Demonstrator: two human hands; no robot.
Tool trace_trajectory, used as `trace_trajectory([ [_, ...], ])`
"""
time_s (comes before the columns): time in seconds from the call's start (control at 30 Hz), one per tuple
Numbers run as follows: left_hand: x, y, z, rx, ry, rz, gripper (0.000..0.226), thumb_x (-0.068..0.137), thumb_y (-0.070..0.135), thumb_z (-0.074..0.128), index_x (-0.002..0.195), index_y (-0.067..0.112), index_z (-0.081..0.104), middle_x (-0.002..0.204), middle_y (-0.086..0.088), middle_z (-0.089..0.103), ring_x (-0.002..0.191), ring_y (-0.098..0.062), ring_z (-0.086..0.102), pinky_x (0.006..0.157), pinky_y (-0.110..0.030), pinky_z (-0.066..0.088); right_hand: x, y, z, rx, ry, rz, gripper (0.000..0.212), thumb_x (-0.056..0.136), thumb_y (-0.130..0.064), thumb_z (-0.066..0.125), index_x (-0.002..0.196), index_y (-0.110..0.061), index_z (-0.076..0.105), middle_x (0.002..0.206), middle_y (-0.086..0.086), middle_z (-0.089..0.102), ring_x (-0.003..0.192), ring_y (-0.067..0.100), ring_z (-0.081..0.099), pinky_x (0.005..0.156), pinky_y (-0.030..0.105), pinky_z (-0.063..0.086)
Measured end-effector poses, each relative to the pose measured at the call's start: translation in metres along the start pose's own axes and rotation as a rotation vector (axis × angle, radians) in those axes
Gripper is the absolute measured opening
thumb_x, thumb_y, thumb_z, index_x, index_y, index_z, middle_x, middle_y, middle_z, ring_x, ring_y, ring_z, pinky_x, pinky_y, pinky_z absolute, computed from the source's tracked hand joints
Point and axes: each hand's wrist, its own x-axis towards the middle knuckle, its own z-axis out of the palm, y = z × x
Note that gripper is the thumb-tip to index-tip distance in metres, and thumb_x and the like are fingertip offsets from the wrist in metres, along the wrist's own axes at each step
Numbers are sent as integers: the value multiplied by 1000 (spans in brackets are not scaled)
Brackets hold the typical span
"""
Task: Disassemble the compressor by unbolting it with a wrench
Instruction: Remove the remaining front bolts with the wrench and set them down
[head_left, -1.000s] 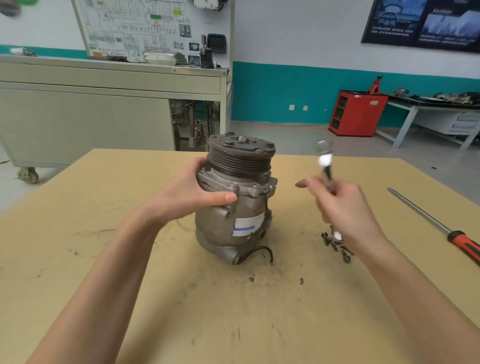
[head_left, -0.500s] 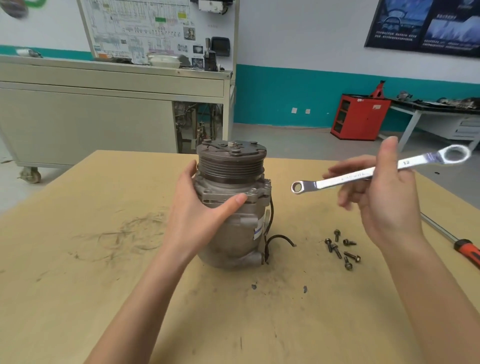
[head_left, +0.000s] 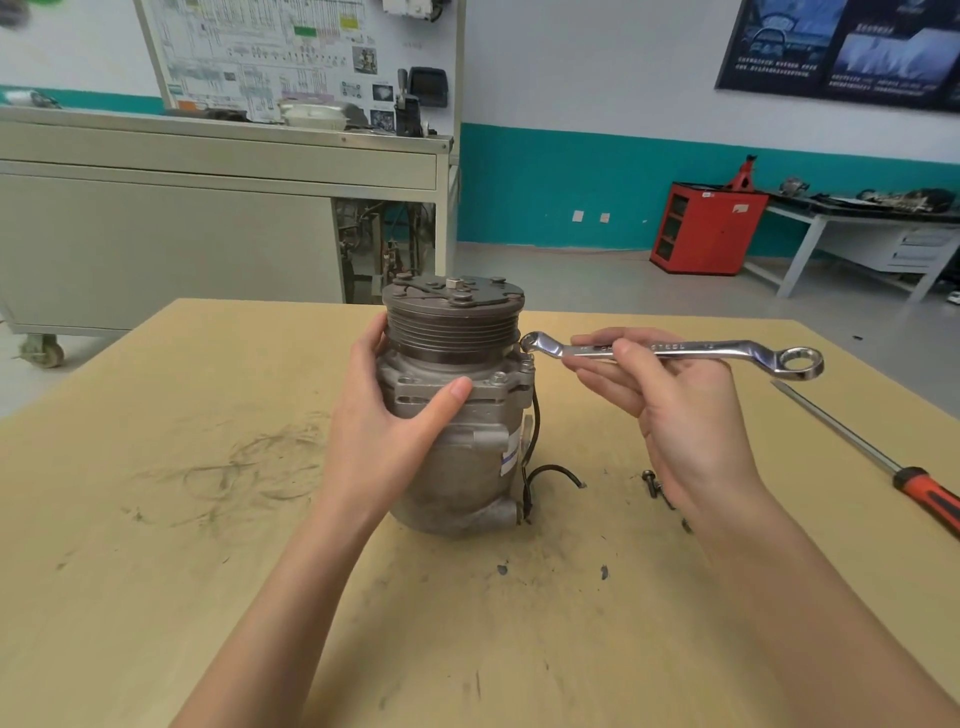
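A grey metal compressor (head_left: 457, 447) stands upright on the wooden table (head_left: 156, 519), its grooved pulley on top. My left hand (head_left: 384, 431) grips its left side, thumb across the front flange. My right hand (head_left: 685, 415) holds a silver double-ring wrench (head_left: 670, 351) by the shaft, lying roughly level. The wrench's small ring end sits over a bolt at the right edge of the compressor's flange, just under the pulley. A black wire hangs from the compressor's right side.
Loose bolts (head_left: 652, 483) lie on the table to the right of the compressor, partly hidden by my right wrist. A screwdriver with an orange and black handle (head_left: 878, 457) lies at the far right. A grey workbench and a red cabinet stand beyond the table.
My right hand has brought the wrench down and left, from mid-air to the flange bolt on the compressor's right. My left hand kept its grip on the compressor body.
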Motion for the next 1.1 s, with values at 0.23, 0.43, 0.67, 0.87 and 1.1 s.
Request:
trace_trajectory([
  [0.23, 0, -2, 0, -11, -6, 8, 86, 69, 61, 74, 142, 40, 33, 123, 38, 44, 119, 17, 43, 88, 1, 36, -25, 25, -2, -7, 21, -69, 16, 94, -5, 52, 92, -7, 68, 96, 4, 74, 91, 21, 71, 78, 23, 56],
  [0.43, 0, -3, 1, -12, 4, 14, 84, 68, 56, 72, 141, 40, 34, 124, 35, 46, 117, 17, 46, 88, 2, 37, -38, 51, 7, 42, 64, -162, 16, 85, -7, 56, 84, -8, 72, 97, 5, 74, 94, 23, 71, 80, 27, 56],
  [0.67, 0, -5, 2, -18, 19, 26, 88, 64, 63, 70, 141, 40, 35, 124, 35, 48, 116, 15, 47, 90, 1, 37, 8, 60, -21, 321, -189, 223, 12, 74, -13, 60, 71, -16, 71, 74, 11, 68, 53, 28, 65, 53, 28, 52],
  [0.87, 0, -6, 3, -5, 42, 36, 88, 61, 65, 68, 140, 40, 38, 126, 35, 50, 116, 13, 49, 94, -7, 42, 79, 89, -9, 744, -656, 700, 13, 82, -4, 62, 91, 6, 67, 62, 17, 64, 48, 24, 61, 45, 22, 46],
  [1.1, -4, -2, 7, 34, 74, 30, 93, 61, 68, 66, 143, 37, 35, 126, 33, 49, 120, 11, 48, 99, -17, 40, 90, 91, -16, 753, -641, 648, 19, 81, -2, 66, 91, 14, 67, 72, 24, 69, 60, 30, 69, 55, 30, 58],
])
